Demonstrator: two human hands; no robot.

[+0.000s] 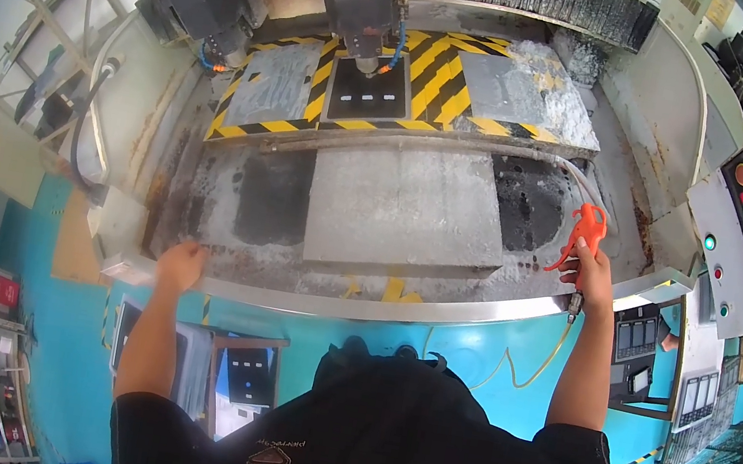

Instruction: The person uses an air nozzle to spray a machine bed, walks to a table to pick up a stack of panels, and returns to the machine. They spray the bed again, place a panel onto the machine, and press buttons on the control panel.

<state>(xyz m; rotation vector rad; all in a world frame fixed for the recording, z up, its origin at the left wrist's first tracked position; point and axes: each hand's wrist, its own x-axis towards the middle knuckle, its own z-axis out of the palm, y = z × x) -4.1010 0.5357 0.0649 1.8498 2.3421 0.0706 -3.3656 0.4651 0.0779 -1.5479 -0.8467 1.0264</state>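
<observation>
Air gun [591, 226] sits beyond the rim [359, 309], at right — the right hand [588, 272] wraps its handle, the best hold. Looks light, stiff; the hose [558, 349] probably drags. Left hand [181, 265] curls by the rim — grip unclear.

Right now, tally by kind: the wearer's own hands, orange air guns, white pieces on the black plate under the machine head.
Left hand and right hand: 2
Orange air gun: 1
White pieces on black plate: 3
Total: 6
</observation>
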